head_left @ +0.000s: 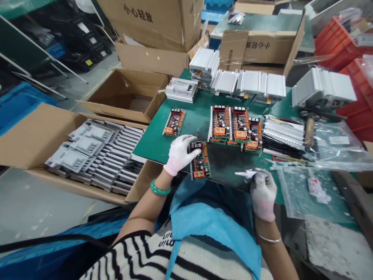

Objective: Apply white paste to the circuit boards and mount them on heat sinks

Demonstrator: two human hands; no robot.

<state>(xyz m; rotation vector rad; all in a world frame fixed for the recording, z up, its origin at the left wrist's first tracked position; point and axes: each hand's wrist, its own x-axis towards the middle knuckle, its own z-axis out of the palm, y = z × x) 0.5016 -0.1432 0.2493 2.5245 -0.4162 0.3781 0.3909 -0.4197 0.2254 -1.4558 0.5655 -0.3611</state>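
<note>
My left hand (180, 153), in a white glove, rests on the left edge of an orange and green circuit board (199, 161) that lies on the green table (192, 128) near its front edge. My right hand (262, 190), also gloved, is closed around a small white tube (244, 174) whose tip points left toward that board. One more board (174, 122) lies alone further back on the left. Three similar boards (235, 125) sit side by side behind the near one.
Ribbed aluminium heat sinks (247, 82) stand in a row at the back, with more at the right (322, 89). An open carton of grey plastic housings (96, 153) is on my left. Clear plastic bags (309, 186) and black-edged strips (284, 136) lie at the right. Red crates (349, 42) stand far right.
</note>
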